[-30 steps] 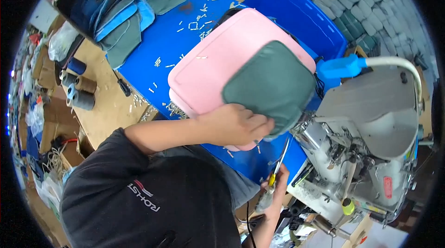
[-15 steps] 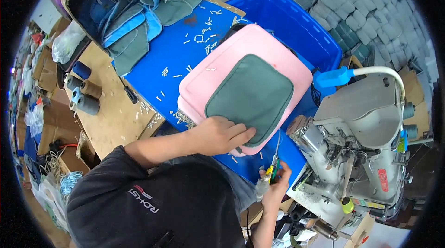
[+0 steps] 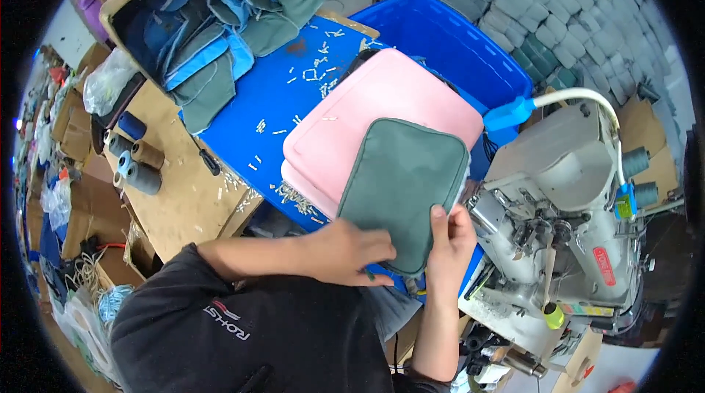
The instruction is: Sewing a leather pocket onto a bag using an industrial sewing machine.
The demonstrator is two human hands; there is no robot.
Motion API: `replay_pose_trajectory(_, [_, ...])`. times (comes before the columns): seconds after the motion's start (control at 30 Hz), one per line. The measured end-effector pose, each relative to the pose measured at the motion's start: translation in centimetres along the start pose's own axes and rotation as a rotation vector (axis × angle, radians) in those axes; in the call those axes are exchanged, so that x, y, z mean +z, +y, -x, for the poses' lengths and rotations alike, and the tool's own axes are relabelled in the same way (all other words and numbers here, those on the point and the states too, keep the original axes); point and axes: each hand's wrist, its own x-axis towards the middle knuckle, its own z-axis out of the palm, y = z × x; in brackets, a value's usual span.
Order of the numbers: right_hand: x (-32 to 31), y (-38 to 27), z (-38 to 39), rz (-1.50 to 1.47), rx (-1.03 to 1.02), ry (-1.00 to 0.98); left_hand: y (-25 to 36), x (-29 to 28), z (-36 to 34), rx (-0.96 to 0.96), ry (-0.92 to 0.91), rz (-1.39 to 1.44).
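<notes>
Holding 1 green fabric piece [image 3: 407, 180] partly over pink panel [image 3: 382, 92], left hand [image 3: 351, 252] pinching lower-left edge, right hand [image 3: 452, 242] pinching right edge, thumb uppermost, sewing machine [image 3: 587, 220] at right.

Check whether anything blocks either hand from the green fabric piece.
Nothing visible: the left hand touches the lower-left edge of the green fabric piece, and the right hand has its thumb on the right edge. The pink panel lies underneath.

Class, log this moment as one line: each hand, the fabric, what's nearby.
left hand: at lower left of green fabric piece | right hand: touching its right side | piece: overlaps pink panel in view | at right: sewing machine
</notes>
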Motion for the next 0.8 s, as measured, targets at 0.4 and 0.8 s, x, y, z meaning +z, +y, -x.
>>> replay_pose_trajectory(0.4, [-0.4,-5.8,2.7,0.147,-0.159,-0.280,-2.6,-12.2,-6.8,0.113,-0.054,0.025])
replay_pose_trajectory(0.8, [-0.5,-6.8,1.9,0.050,-0.216,-0.362,-1.6,-12.9,-7.8,0.160,0.018,0.024])
